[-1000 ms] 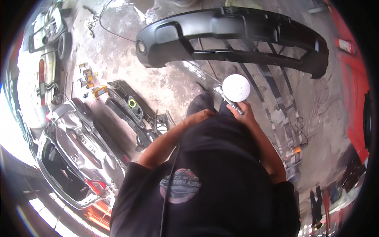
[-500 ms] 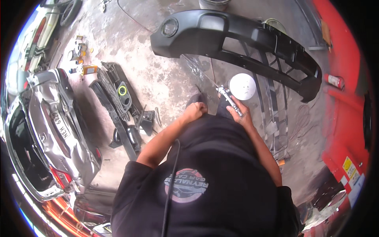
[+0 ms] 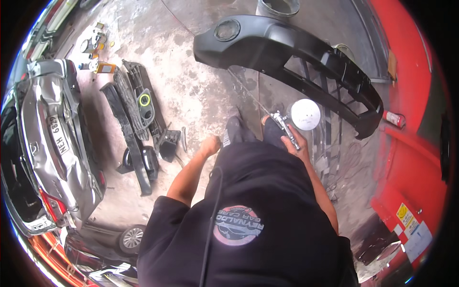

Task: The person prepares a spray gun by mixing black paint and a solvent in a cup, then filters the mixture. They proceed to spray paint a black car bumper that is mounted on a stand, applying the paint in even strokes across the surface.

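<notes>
My right hand (image 3: 296, 143) grips a silver spray gun (image 3: 286, 129), with a hose running from its upper end. A white round cup or lid (image 3: 305, 115) sits beside the gun's head. My left hand (image 3: 210, 143) is closed loosely beside my left leg; I cannot make out anything in it. Ahead of me a large black car bumper (image 3: 267, 43) lies raised across dark stand rails (image 3: 326, 148), above the gun.
A dented silver car (image 3: 57, 153) is at left, beside loose trim parts (image 3: 143, 124) and several cans and boxes (image 3: 105, 68). A red car body (image 3: 404, 167) borders the right, with a red canister (image 3: 393, 119). A bucket (image 3: 277, 5) stands behind the bumper.
The view has turned, so the bumper slants more and the red body shows more. My left hand has moved left, away from the gun, which stays in my right hand.
</notes>
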The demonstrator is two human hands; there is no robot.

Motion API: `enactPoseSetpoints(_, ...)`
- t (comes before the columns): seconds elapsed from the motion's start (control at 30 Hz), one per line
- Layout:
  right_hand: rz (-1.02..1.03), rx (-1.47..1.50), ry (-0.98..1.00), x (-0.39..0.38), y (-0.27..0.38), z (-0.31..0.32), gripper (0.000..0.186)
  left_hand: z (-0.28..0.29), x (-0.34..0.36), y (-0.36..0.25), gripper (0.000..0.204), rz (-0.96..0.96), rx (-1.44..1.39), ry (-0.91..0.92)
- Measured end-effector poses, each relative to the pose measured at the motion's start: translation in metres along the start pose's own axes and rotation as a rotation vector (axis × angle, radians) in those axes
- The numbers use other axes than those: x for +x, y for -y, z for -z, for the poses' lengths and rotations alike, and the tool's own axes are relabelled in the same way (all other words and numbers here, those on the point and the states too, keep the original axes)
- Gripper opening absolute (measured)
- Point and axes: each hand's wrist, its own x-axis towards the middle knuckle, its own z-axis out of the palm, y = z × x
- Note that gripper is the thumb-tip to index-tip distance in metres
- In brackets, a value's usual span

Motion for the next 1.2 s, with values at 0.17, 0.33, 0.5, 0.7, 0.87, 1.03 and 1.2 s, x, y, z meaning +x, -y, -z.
enactPoseSetpoints(0.17, -0.174, 0.056, 0.028, 0.007, 0.014, 0.003, 0.054, -0.017, -0.015, 0.002, 0.021, 0.073, -0.044, 0.024)
enactPoseSetpoints(0.33, -0.125, 0.007, 0.025, 0.013, 0.026, 0.003, 0.054, -0.019, -0.005, 0.014, 0.024, 0.062, -0.072, 0.066)
enactPoseSetpoints(0.5, -0.048, -0.038, 0.006, 0.015, 0.026, 0.002, 0.054, -0.023, 0.0, 0.012, 0.024, 0.056, -0.079, 0.03)
enactPoseSetpoints(0.7, -0.12, -0.043, 0.026, 0.015, 0.03, 0.002, 0.054, -0.012, -0.002, 0.003, 0.027, 0.051, -0.053, 0.042)
enactPoseSetpoints(0.87, -0.165, -0.005, 0.006, 0.018, 0.039, -0.005, 0.054, -0.016, 0.003, 0.024, 0.025, 0.032, -0.058, -0.003)
enactPoseSetpoints(1.03, -0.192, 0.03, -0.014, 0.02, 0.038, -0.01, 0.055, 0.003, 0.011, 0.022, 0.024, 0.035, -0.001, 0.066)
enactPoseSetpoints(1.2, -0.2, 0.058, -0.021, 0.018, 0.033, -0.011, 0.053, 0.018, 0.02, 0.019, 0.02, -0.171, -0.016, 0.03)
